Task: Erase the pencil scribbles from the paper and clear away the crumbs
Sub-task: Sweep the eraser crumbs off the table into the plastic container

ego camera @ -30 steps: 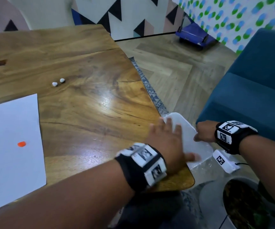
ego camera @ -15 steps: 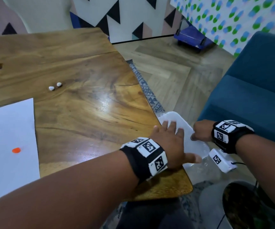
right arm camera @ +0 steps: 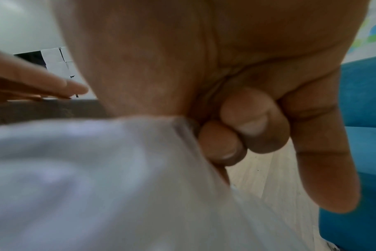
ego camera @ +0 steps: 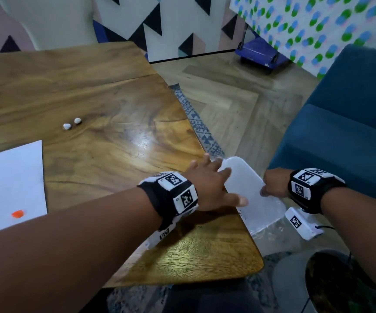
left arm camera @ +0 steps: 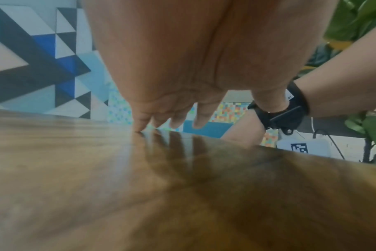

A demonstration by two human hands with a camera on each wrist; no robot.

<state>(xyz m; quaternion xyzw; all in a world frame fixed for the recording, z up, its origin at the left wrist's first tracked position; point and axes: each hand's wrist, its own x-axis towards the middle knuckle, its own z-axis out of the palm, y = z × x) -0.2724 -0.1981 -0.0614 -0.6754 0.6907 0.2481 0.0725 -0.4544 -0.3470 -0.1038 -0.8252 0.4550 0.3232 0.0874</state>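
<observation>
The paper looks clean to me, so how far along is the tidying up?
The visible part of the paper shows no scribbles, only an orange spot. Now the left hand, fingers flat, sweeps at the table edge while the right hand holds a white tray below it. Two white bits remain.

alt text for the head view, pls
At a wooden table's edge, the left hand lies flat with straight fingers while the right hand grips a white plastic container just off the edge. White paper lies at left.
</observation>
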